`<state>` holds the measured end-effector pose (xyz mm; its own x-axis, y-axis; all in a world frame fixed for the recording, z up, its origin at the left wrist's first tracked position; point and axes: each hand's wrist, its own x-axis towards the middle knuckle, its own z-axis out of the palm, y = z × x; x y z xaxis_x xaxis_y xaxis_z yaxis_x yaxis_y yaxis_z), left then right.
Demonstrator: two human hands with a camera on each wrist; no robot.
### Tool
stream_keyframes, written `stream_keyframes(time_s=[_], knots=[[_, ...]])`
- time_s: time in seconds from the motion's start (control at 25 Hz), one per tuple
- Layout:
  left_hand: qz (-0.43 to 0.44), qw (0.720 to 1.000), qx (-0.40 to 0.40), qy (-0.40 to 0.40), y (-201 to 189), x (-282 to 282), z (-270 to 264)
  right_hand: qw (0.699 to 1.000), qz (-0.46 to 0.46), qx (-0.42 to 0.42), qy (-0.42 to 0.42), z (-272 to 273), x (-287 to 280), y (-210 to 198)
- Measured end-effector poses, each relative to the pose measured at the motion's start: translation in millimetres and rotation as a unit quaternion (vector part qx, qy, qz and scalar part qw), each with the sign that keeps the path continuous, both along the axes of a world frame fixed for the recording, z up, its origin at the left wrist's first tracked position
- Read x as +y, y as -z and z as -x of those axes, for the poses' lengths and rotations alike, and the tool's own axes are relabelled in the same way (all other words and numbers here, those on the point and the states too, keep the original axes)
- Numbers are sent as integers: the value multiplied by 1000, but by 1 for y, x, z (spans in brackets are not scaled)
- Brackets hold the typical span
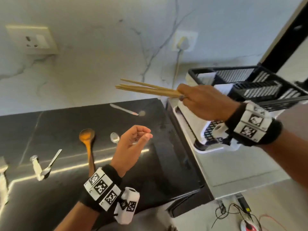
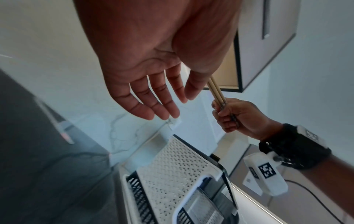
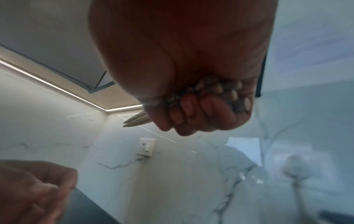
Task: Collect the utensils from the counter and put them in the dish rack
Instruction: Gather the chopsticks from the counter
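Observation:
My right hand [image 1: 200,100] grips a bundle of wooden chopsticks [image 1: 146,88] at their thick ends, held in the air just left of the black-and-white dish rack [image 1: 250,84]; the tips point left. The right wrist view shows the fist [image 3: 191,115] closed round the chopsticks [image 3: 136,121]. My left hand [image 1: 133,144] hovers over the dark counter [image 1: 50,124], palm up, fingers loosely curled and holding nothing. On the counter lie a wooden spoon [image 1: 87,144], a metal spoon [image 1: 114,137], another metal spoon [image 1: 51,162] and a pale-handled utensil [image 1: 124,110].
The rack [image 2: 172,171] stands on a white drain tray [image 1: 208,149] on a lighter surface right of the counter. A white-handled tool [image 1: 36,167] lies at the counter's left. Wall sockets [image 1: 36,40] sit on the marble backsplash. Cables lie on the floor at bottom right.

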<state>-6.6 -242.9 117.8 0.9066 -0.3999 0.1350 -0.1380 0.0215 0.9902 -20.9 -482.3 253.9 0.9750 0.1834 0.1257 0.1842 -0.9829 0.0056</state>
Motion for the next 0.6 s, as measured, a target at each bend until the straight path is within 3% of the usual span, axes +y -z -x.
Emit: stream_keyframes(time_s=[0.2, 0.44, 0.6], knots=[[-17, 993, -93, 74, -43, -89, 4, 999, 29, -2, 42, 41, -139, -56], [-87, 971, -201, 100, -71, -214, 20, 977, -3, 118, 180, 51, -348, -40], [-149, 943, -291, 57, -74, -277, 26, 965, 22, 199, 167, 43, -417, -26]])
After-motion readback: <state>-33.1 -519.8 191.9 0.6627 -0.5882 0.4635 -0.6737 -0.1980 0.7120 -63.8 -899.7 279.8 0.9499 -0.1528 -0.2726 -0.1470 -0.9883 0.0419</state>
